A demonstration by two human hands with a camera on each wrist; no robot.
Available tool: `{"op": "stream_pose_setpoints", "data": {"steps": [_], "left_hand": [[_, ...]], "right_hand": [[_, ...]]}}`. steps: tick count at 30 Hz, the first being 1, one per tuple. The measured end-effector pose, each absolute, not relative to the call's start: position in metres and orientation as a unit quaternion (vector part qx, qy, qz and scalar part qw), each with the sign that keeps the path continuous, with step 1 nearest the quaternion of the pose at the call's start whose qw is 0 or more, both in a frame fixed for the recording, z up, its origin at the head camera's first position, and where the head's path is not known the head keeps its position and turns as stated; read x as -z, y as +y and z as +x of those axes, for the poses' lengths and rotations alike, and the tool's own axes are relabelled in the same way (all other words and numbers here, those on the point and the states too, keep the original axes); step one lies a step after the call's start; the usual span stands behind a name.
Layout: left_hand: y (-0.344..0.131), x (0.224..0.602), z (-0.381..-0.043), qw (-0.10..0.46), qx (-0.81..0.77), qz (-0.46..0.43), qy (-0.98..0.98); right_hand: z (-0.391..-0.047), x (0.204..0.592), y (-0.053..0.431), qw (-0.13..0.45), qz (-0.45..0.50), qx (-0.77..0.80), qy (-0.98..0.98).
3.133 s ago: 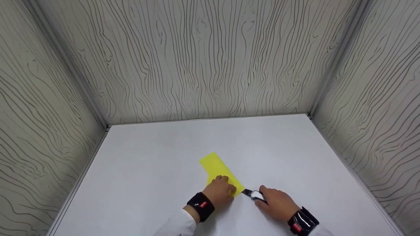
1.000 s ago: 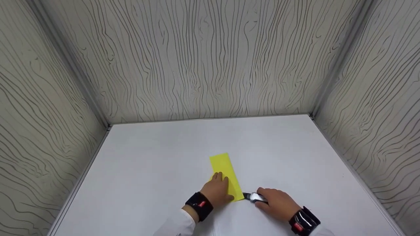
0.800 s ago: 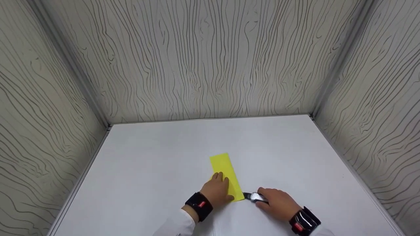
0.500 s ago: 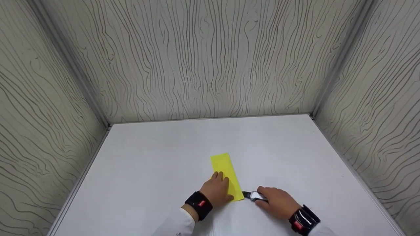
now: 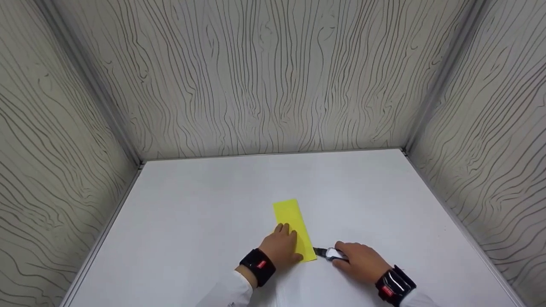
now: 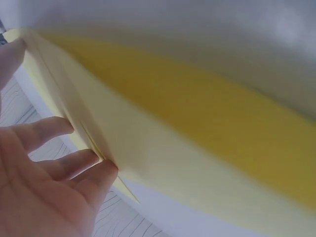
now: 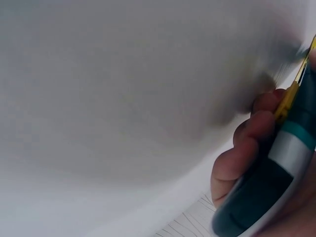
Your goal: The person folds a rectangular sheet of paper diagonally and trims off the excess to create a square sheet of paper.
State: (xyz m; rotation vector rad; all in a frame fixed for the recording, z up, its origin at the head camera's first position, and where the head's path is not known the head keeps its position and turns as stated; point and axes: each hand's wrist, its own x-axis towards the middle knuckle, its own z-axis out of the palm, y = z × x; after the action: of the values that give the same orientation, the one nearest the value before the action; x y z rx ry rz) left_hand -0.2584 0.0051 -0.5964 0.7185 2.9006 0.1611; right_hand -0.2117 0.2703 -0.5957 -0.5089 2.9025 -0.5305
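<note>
A folded sheet of yellow paper (image 5: 290, 211) lies slanted on the white table. My left hand (image 5: 279, 247) presses it down with fingers spread. In the left wrist view, the left hand's fingertips touch the paper layers (image 6: 143, 153), and the upper layer bulges up off the lower one. My right hand (image 5: 362, 262) grips a utility knife (image 5: 335, 254), its dark front end at the paper's lower right edge. The right wrist view shows the knife's dark green and grey handle (image 7: 256, 197) with a yellow part; its tip is blurred there.
The white table (image 5: 192, 213) reaches back to a wall (image 5: 256, 85) with a wood-grain pattern. Similar side walls (image 5: 51, 170) stand left and right. Both wrists wear black bands (image 5: 258, 266).
Since about three seconds ago the paper has turned steeper, and its left part is now under the left hand. In the last second the knife's tip has shifted slightly up the edge.
</note>
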Motion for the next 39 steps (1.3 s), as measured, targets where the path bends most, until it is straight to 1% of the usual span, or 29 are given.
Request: {"op": "stream_pose_setpoints", "data": {"steps": [8,14,23,28,32,35,39], "left_hand": [[0.003,0.593,-0.255,0.061,-0.051,0.249,0.965],[0.003,0.592,-0.256,0.046,-0.046,0.256,0.965],[0.005,0.593,-0.256,0.053,-0.043,0.250,0.966],[0.005,0.592,-0.256,0.065,-0.045,0.243,0.967],[0.005,0.592,-0.257,0.070,-0.047,0.242,0.967],[0.005,0.592,-0.257,0.067,-0.050,0.246,0.966],[0.004,0.593,-0.257,0.051,-0.050,0.250,0.966]], "right_hand": [[-0.215,0.596,0.269,0.073,-0.175,0.178,0.966],[-0.216,0.596,0.269,0.059,-0.194,0.176,0.963],[-0.218,0.594,0.267,0.073,-0.173,0.181,0.965],[-0.221,0.597,0.267,0.064,-0.185,0.178,0.965],[-0.224,0.599,0.267,0.067,-0.178,0.173,0.966],[-0.224,0.598,0.267,0.066,-0.176,0.175,0.966],[-0.223,0.599,0.267,0.047,-0.194,0.172,0.965]]}}
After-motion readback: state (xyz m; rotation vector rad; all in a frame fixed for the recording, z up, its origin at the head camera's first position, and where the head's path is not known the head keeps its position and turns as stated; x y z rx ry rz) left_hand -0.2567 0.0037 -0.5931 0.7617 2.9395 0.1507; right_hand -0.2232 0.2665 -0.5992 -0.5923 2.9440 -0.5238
